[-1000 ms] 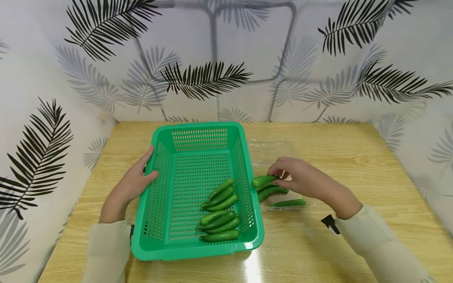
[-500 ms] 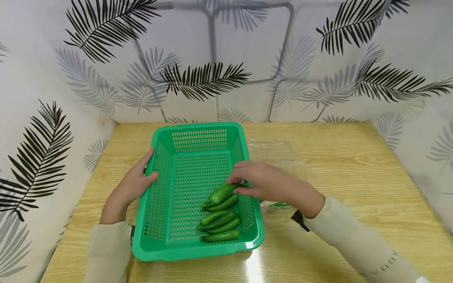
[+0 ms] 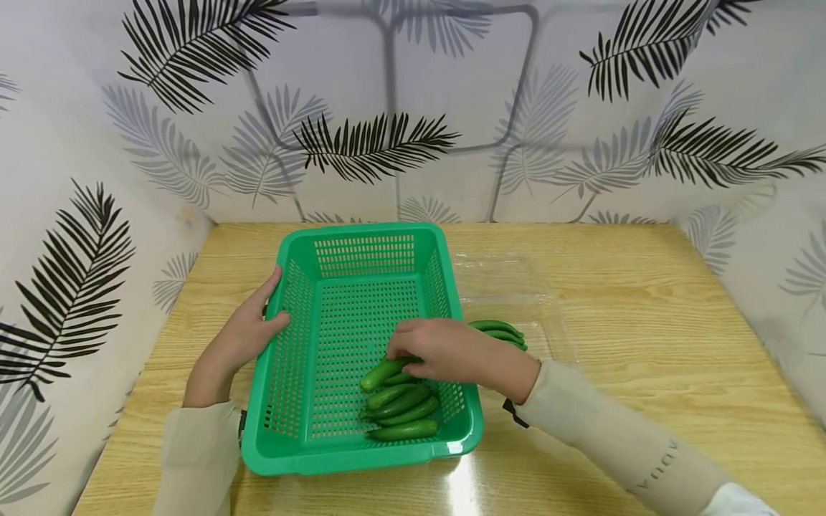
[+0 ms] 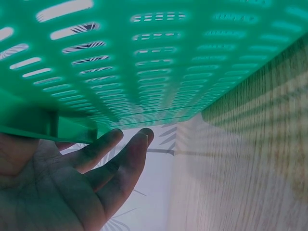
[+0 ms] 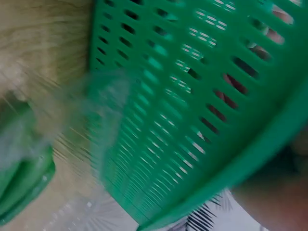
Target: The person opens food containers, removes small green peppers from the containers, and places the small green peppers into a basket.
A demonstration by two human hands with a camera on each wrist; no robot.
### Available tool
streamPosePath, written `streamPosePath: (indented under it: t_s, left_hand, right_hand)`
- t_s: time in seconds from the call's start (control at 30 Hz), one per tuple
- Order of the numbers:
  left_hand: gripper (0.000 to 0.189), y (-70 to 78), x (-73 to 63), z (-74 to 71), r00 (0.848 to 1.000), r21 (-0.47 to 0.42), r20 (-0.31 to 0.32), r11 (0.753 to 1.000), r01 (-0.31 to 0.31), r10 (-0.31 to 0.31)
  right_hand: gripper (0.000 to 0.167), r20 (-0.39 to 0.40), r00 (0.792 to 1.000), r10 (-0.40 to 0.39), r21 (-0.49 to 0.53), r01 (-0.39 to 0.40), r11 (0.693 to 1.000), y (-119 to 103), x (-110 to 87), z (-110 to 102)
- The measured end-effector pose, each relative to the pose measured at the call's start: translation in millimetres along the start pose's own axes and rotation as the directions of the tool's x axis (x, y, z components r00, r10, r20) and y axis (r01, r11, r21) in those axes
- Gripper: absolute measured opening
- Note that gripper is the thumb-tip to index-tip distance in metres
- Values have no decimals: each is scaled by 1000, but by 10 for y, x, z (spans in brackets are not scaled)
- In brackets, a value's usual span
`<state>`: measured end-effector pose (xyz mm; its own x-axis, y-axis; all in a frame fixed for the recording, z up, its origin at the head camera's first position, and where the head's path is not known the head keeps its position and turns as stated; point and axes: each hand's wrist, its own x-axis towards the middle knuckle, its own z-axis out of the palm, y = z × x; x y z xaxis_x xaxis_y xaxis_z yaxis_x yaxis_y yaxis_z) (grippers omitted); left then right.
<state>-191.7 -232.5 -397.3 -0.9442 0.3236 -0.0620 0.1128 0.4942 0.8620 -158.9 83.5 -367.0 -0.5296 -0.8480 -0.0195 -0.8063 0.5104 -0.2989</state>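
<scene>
A green plastic basket (image 3: pixel 364 466) stands on the table, several slim green vegetables (image 3: pixel 400 430) lying side by side in its near right part. My left hand (image 3: pixel 248 333) holds its left rim, thumb over the edge; in the left wrist view the fingers (image 4: pixel 122 178) extend along the outside wall. Inside the basket, my right hand (image 3: pixel 439 351) pinches another long, glossy green vegetable (image 3: pixel 382 374) just over the row. Its fingertips are partly hidden behind the hand. In the right wrist view the basket's perforated wall (image 5: pixel 159 110) hides most of that hand.
Right of the basket an open clear plastic box (image 3: pixel 545 322) holds more green vegetables (image 3: pixel 497 330), partly covered by my right forearm. Wood-grain table (image 3: pixel 645 301) extends to the right. A leaf-patterned cloth (image 3: pixel 452 179) hangs behind and at the sides.
My right hand has carried a green vegetable from the clear box leftward over the basket's rim, then lower and nearer to the row. My left hand stays on the rim.
</scene>
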Motion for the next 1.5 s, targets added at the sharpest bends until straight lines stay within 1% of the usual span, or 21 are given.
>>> streamPosePath:
  t_s: [0.1, 0.37, 0.5, 0.6, 0.8, 0.9, 0.97, 1.03, 1.1, 1.2, 1.3, 1.5]
  left_hand:
    - [77, 19, -1, 5, 1000, -4, 3, 1000, -9, 9]
    - [76, 22, 13, 8, 1000, -7, 0, 1000, -15, 15]
    - [76, 6, 22, 14, 1000, 2, 2, 1000, -18, 18]
    - [76, 2, 24, 13, 1000, 8, 0, 1000, -11, 11]
    - [76, 4, 21, 16, 1000, 14, 1, 1000, -5, 5]
    - [77, 5, 19, 16, 1000, 6, 6, 1000, 0, 0]
    - [77, 5, 15, 14, 1000, -4, 5, 1000, 7, -7]
    - [77, 8, 13, 10, 1000, -12, 5, 1000, 11, -11]
    - [77, 12, 13, 8, 1000, -14, 3, 1000, 12, -12]
    - [77, 18, 11, 4, 1000, -12, 3, 1000, 10, -10]
    - [76, 23, 4, 4, 1000, -6, 4, 1000, 7, -7]
    - [77, 12, -5, 5, 1000, -24, 7, 1000, 11, -10]
  right_hand:
    - [20, 31, 999, 35, -22, -34, 999, 7, 33, 76]
    - [20, 84, 994, 76, -87, -69, 994, -40, 102, 181]
    - [16, 116, 985, 124, -136, -108, 985, -62, 113, 234]
    - [13, 121, 981, 151, -160, -130, 978, -68, 118, 264]
    - [18, 122, 980, 155, -153, -136, 979, -73, 109, 263]
    - [22, 127, 982, 142, -123, -126, 984, -79, 89, 214]
    - [22, 110, 986, 125, -100, -114, 988, -81, 72, 159]
    - [21, 74, 992, 106, -85, -100, 991, -84, 47, 89]
    - [19, 19, 996, 88, -77, -86, 993, -80, 17, 17]
    - [16, -68, 996, 58, -61, -62, 996, -76, -38, -91]
    - [15, -149, 989, 26, -52, -34, 998, -51, -94, -175]
    - [14, -275, 961, -12, -67, -6, 998, 44, -199, -289]
